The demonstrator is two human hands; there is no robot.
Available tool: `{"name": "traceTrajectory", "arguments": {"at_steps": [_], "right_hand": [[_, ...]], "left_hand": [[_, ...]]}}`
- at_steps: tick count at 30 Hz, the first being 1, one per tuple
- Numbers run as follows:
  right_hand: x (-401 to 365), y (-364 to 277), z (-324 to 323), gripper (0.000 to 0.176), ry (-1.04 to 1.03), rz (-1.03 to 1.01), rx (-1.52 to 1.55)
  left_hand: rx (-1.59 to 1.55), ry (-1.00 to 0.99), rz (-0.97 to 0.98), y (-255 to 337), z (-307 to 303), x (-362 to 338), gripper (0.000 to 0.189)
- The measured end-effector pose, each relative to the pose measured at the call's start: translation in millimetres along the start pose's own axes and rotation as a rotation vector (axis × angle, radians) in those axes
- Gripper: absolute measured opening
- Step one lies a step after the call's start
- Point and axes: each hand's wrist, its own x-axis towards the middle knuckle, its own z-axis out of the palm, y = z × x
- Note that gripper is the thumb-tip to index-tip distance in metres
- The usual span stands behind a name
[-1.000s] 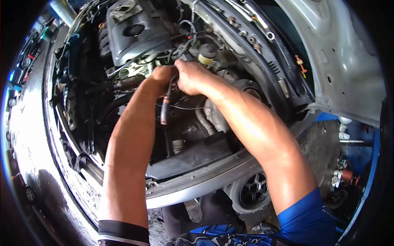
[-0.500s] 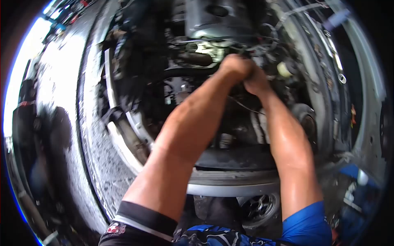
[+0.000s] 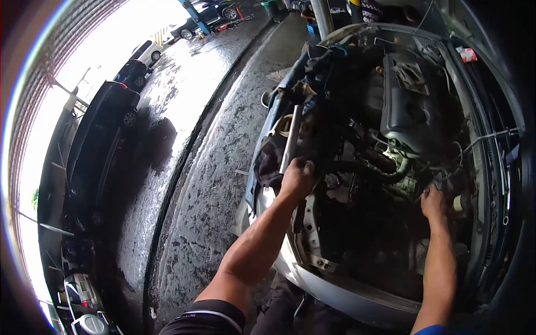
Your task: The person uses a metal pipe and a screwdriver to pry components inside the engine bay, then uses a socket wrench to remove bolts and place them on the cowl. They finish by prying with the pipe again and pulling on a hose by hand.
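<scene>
My left hand [image 3: 297, 180] is closed in a fist at the left side of the engine bay. It lies against the lower end of a pale metal strip [image 3: 292, 137]; whether its fingers grip anything is hidden. Deep in the bay, my right hand [image 3: 433, 203] is curled, fingertips together near dark hoses and fittings. A small dark spot shows at its fingertips, too small to name. Ahead of it is the grey plastic engine cover [image 3: 410, 106], with a black hose [image 3: 365, 169] running to the left below it.
The car's silver front edge [image 3: 335, 293] runs between my body and the bay. A pale round cap [image 3: 458, 203] sits right of my right hand. Wet concrete floor [image 3: 204, 206] stretches along the left, with a dark car [image 3: 97, 137] parked beyond. A post [image 3: 322, 19] stands at the back.
The view has swung left and taken in more of the garage. My hands, together in the bay before, are now apart: the left has moved to the bay's left side, the right stays inside.
</scene>
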Motion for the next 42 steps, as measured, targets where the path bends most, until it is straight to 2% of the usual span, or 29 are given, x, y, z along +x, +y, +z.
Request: {"name": "traceTrajectory", "arguments": {"at_steps": [1, 2, 3, 4, 6, 7, 8, 10, 11, 14, 15, 16, 17, 18, 20, 24, 25, 29, 31, 35, 37, 38, 40, 42], "right_hand": [[0.2, -0.7, -4.0, 0.021, -0.042, -0.066, -0.012], [0.9, -0.1, -9.7, 0.018, -0.082, -0.125, -0.024], [4.0, 3.6, -16.0, 0.023, -0.138, -0.244, -0.021], [4.2, 4.1, -20.3, 0.023, -0.118, -0.236, -0.022], [6.0, 6.1, -31.0, 0.029, -0.277, -0.275, -0.121], [8.6, 0.8, -43.0, 0.024, -0.268, -0.292, -0.132], [1.1, -13.9, -40.7, 0.020, -0.220, -0.094, -0.065], [3.8, -22.9, -37.3, 0.025, -0.262, 0.127, -0.134], [7.5, -12.2, -29.0, 0.027, -0.286, 0.144, -0.140], [7.0, -2.0, -26.7, 0.023, -0.318, -0.047, -0.170], [7.3, 2.8, -23.9, 0.023, -0.315, -0.043, -0.173], [7.8, 9.7, -19.0, 0.022, -0.262, -0.173, -0.156], [7.5, 16.8, -13.8, 0.020, -0.210, -0.302, -0.139], [5.6, 13.7, -13.8, 0.020, -0.208, -0.298, -0.141], [2.1, 5.4, -13.0, 0.020, -0.211, -0.023, -0.124], [7.9, 7.1, -7.5, 0.019, -0.253, 0.089, -0.092], [4.6, 7.1, -14.5, 0.019, -0.244, -0.025, -0.082], [5.1, 11.4, -11.9, 0.017, -0.251, -0.134, -0.087], [6.8, -3.5, -14.7, 0.017, -0.274, 0.178, -0.188], [4.3, -2.1, -16.8, 0.017, -0.310, 0.136, -0.180], [1.6, 8.0, -13.4, 0.020, -0.227, -0.140, -0.137], [4.4, 10.3, -9.2, 0.020, -0.232, -0.137, -0.140], [4.9, -3.7, -16.5, 0.019, -0.284, 0.149, -0.111], [8.1, 15.0, -2.6, 0.020, -0.310, 0.166, -0.110]], "left_hand": [[-0.006, 0.005, 0.011, -4.3, -4.4, -1.6, 0.045], [-0.083, 0.008, -0.063, -7.7, -7.2, -3.7, 0.046], [-0.158, 0.007, -0.132, -11.1, -9.3, -5.0, 0.047], [-0.174, 0.009, -0.115, -17.1, -6.5, -1.6, 0.045], [-0.144, 0.044, -0.124, -13.2, -2.6, -8.1, 0.045], [-0.154, 0.035, -0.109, -23.2, 3.0, -4.3, 0.045], [-0.160, 0.082, -0.030, -34.7, 8.6, 3.5, 0.046], [-0.177, 0.130, 0.054, -51.1, 15.3, 6.4, 0.046], [-0.227, 0.161, 0.075, -57.0, 15.1, 5.6, 0.046], [-0.260, 0.210, 0.031, -38.6, 8.6, -5.4, 0.045], [-0.134, 0.238, 0.014, -33.9, 7.5, -9.1, 0.044], [-0.007, 0.268, -0.001, -33.0, 6.7, -9.0, 0.044], [0.001, 0.264, -0.014, -31.9, 6.1, -8.4, 0.045], [0.000, 0.260, -0.012, -35.7, 6.6, -7.4, 0.045], [-0.032, 0.206, 0.101, -44.4, 5.9, -8.2, 0.048], [-0.048, 0.191, 0.081, -35.1, 2.9, -9.7, 0.050], [-0.052, 0.201, 0.048, -31.8, 2.3, -11.2, 0.050], [-0.048, 0.233, 0.008, -26.1, 2.7, -12.0, 0.048], [-0.041, 0.228, 0.029, -26.3, 1.8, -11.5, 0.047], [-0.017, 0.237, 0.044, -28.8, 3.0, -9.8, 0.045], [-0.007, 0.252, 0.054, -28.7, 3.2, -8.6, 0.044], [0.001, 0.270, 0.066, -28.6, 4.2, -7.9, 0.044], [-0.006, 0.249, 0.063, -33.4, 4.5, -6.9, 0.044], [-0.016, 0.231, 0.075, -36.6, 5.1, -3.4, 0.044]]}}
